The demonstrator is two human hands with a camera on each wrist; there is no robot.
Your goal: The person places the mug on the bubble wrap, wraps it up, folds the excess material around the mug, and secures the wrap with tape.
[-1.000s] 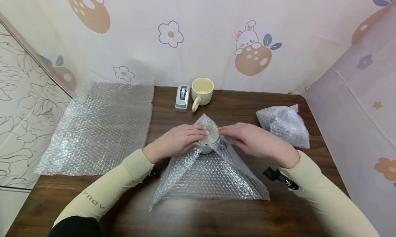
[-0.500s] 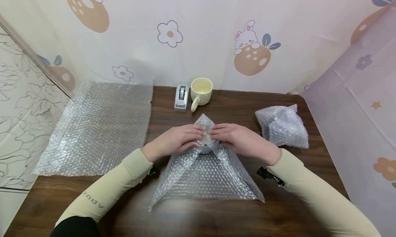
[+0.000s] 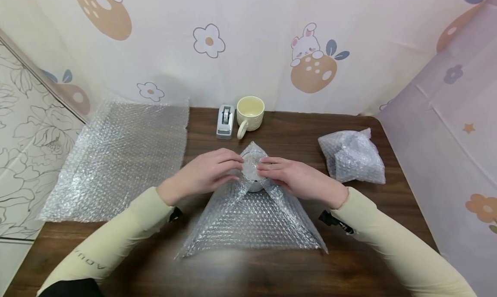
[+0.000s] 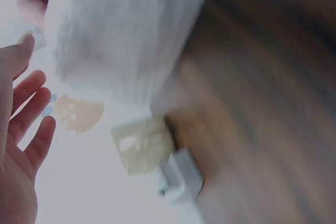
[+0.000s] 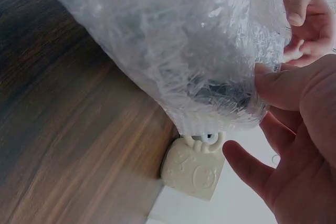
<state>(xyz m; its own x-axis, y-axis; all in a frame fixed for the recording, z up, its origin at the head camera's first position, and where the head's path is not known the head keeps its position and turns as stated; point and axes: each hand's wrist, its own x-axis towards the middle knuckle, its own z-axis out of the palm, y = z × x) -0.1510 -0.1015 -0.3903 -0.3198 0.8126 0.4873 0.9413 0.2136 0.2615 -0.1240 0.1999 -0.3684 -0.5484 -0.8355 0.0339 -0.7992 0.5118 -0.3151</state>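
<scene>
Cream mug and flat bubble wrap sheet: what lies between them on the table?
The head view shows a tape dispenser between the mug and the flat sheet, close beside the mug; bare tabletop separates it from the sheet.

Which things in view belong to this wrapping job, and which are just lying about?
Apparently in the job:
folded bubble wrap
round object inside it

Untouched, lying about:
cream mug
tape dispenser, possibly for sealing later
flat bubble sheet
wrapped bundle
</scene>
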